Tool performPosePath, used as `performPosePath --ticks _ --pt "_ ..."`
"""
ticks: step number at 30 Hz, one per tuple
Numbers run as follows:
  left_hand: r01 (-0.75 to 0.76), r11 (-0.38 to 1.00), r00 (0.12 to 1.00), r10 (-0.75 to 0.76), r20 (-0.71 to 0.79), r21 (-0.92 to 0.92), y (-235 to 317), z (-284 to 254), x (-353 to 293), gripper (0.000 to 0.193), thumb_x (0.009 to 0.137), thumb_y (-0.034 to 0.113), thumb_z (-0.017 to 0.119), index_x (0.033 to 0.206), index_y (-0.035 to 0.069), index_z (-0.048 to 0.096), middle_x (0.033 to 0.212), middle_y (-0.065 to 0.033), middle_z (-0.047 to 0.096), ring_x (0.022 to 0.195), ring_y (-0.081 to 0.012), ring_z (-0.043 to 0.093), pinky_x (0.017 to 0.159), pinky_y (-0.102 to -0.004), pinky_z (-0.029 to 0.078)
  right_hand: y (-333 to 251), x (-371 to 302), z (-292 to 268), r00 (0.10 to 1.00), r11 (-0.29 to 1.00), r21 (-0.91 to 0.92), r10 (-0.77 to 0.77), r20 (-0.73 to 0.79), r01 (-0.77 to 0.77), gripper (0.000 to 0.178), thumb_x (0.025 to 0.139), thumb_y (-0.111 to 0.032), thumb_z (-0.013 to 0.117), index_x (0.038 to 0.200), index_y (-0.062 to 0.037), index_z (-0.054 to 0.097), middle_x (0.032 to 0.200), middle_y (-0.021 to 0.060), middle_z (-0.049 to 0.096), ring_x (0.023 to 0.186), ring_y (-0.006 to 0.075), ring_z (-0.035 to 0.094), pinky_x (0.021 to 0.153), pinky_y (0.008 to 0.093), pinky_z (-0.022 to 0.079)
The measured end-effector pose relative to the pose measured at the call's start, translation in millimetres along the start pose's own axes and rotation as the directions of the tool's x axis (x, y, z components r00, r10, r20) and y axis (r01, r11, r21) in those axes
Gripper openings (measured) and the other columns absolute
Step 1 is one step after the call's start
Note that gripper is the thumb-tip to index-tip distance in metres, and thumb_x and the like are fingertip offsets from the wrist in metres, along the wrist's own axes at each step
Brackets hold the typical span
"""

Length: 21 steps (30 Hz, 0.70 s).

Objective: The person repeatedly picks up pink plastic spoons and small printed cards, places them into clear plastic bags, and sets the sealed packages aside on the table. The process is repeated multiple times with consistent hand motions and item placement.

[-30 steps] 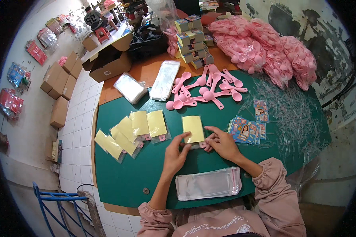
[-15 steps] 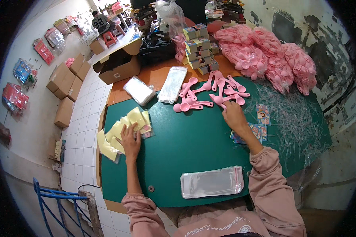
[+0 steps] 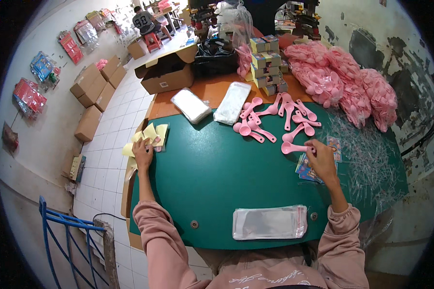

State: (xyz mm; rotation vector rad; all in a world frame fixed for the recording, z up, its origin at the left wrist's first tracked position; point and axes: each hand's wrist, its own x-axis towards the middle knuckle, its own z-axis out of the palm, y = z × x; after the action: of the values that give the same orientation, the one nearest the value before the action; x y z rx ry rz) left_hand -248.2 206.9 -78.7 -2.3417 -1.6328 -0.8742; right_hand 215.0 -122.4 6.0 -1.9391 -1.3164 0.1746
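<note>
My right hand [image 3: 323, 161] pinches the handle end of a pink measuring spoon [image 3: 292, 148], whose bowl points left over the green tabletop [image 3: 212, 168]. Further back, several pink measuring spoons [image 3: 255, 127] lie in a loose cluster. Colourful printed cards [image 3: 307, 169] lie partly under my right hand. At the table's left edge my left hand [image 3: 143, 155] presses down on yellow packets in clear plastic [image 3: 152, 132], fingers apart and bent. Some packets reach past the edge. A stack of clear plastic bags [image 3: 270, 222] lies near the front edge.
Clear plastic strips [image 3: 366, 154] cover the right side. Behind are bulging bags of pink spoons [image 3: 318, 72], banded card stacks [image 3: 266, 65], two white packs [image 3: 232, 103] and an open carton [image 3: 166, 79]. A person [image 3: 147, 24] sits far back left. A blue railing [image 3: 72, 221] stands at left.
My left hand has slid the yellow packets leftward to the table edge. My right hand has drawn one measuring spoon out of the cluster toward me. The view has shifted a little.
</note>
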Motion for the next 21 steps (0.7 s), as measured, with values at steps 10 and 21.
performPosePath --ticks 10,21 --pt "0.304 0.916 0.953 -0.288 0.095 -0.263 -50.9 -16.9 13.8 0.046 0.087 0.043 0.043 0.118 0.010 0.053 0.131 -0.0183 0.039 0.125 -0.0324 0.032 0.101 -0.0422 0.028 -13.6 -22.3 -19.6 0.999 0.997 -0.057 0.045 0.005 -0.044 0.016 0.079 -0.006 0.053 0.092 0.0020 0.059 0.076 0.0149 0.061 0.064 0.0220 0.060 0.059 0.0303 0.046" --pt "0.093 0.931 0.914 -0.221 0.341 0.352 72.0 -39.5 -1.2 0.050 0.086 0.047 0.044 0.132 0.028 0.034 0.144 -0.0125 0.013 0.132 -0.0381 0.009 0.094 -0.0690 0.016 -24.5 -17.1 -23.4 0.985 0.997 -0.026 -0.075 -0.157 0.072 0.014 0.082 -0.008 0.053 0.092 0.0002 0.059 0.079 0.0143 0.061 0.067 0.0241 0.059 0.061 0.0313 0.046"
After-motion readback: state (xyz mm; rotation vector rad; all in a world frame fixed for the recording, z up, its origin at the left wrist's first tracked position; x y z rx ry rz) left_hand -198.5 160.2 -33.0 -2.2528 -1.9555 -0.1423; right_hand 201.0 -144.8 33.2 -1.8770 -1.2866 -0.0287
